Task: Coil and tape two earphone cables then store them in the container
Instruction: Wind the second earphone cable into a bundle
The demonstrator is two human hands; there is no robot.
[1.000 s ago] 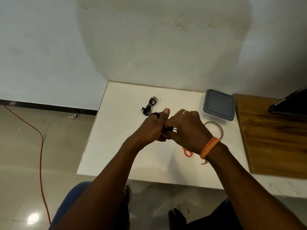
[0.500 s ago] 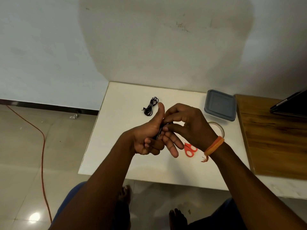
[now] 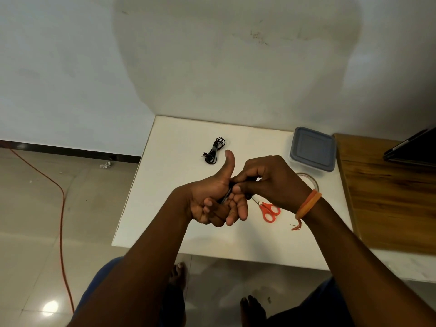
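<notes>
A coiled black earphone cable, bound at its middle, lies on the white table at the back. A second black earphone cable is between my hands above the table's middle. My left hand is palm up with the thumb raised and the cable lying across its fingers. My right hand pinches the same cable from the right. Most of this cable is hidden by my fingers. The container with a grey lid stands closed at the back right.
Orange-handled scissors lie on the table under my right wrist. A roll of clear tape sits just in front of the container. A wooden board with a dark tablet is on the right. An orange cord runs over the floor.
My left hand has turned palm up and opened its fingers, thumb pointing up. My right hand has lifted and now pinches the cable from above right.
</notes>
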